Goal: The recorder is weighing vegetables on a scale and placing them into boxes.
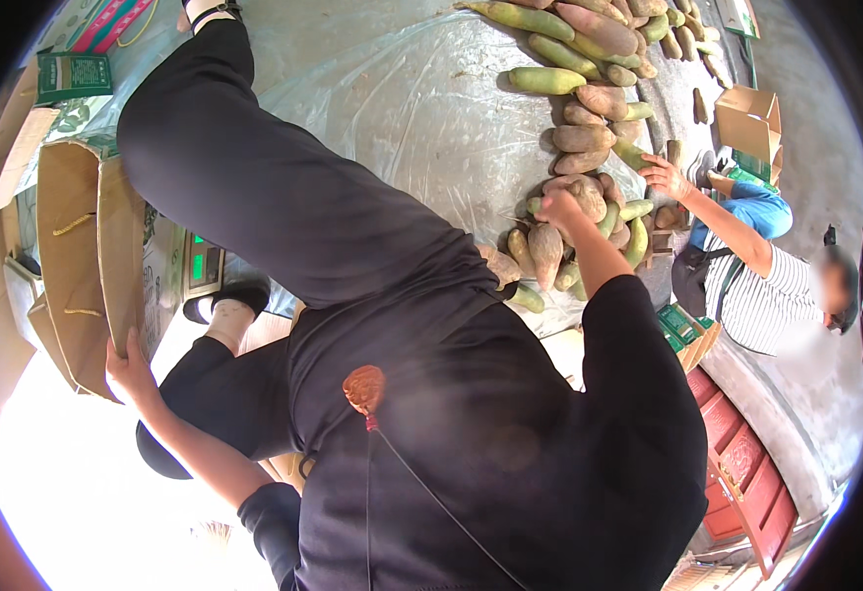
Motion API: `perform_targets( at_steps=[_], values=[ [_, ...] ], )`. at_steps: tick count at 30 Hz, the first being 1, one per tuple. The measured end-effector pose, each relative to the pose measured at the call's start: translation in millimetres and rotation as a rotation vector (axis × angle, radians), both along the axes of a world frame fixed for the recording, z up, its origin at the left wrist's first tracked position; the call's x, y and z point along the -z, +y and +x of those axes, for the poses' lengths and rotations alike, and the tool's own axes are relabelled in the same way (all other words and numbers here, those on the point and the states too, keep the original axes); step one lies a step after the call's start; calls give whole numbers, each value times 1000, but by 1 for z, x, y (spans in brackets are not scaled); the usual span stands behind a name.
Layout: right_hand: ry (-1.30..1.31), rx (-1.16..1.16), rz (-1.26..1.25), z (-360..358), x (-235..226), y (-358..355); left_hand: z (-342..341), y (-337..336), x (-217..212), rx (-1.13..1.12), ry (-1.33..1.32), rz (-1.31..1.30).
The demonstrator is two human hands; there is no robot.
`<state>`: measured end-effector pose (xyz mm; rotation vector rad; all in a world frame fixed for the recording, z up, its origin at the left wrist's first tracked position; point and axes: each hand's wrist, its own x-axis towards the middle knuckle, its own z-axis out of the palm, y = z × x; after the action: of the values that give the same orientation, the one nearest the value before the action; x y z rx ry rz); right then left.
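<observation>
My left hand (131,374) is closed on the edge of a tall brown cardboard carton (69,231) with yellowish cord handles. My right hand (559,209) reaches to the heap on the right, its fingers bent round the end of a green root vegetable (534,205). Most of that piece is hidden by the hand. Around it lie several thick root vegetables (545,251), some green, others pinkish brown and dusty. Just beyond, a co-worker's hand (666,177) touches another green root vegetable (631,155) in the same row.
A scale with a lit green display (201,260) stands beside the carton. Clear plastic sheeting (392,108) covers the floor. The co-worker in a striped shirt (761,295) sits at the right. An opened cardboard box (746,116) is behind them; a green box (75,77) lies far left.
</observation>
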<state>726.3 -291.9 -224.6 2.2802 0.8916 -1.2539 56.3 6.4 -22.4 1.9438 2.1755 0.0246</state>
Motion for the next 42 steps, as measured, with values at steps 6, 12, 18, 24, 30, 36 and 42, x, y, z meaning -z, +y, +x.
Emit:
perform_targets(
  at_steps=[6,12,18,24,30,36,42],
  values=[
    [137,196,-10,-85,6,-38,-41,-6,15,-30,-94,67],
    [157,-253,-201,-155,23,-19,-19,0,13,-72,-90,22],
    [146,-524,-117,-175,25,-6,-11,0,1,-143,6,-42],
    [263,-117,186,-168,92,-85,-1,3,2,-120,2,-20],
    [312,-175,130,-184,42,-39,-10,-8,-13,-146,39,-18],
    [125,-248,261,-176,62,-80,17,2,-11,-151,70,-50],
    [193,-78,330,-168,44,-74,20,-7,-22,-155,85,30]
  ],
)
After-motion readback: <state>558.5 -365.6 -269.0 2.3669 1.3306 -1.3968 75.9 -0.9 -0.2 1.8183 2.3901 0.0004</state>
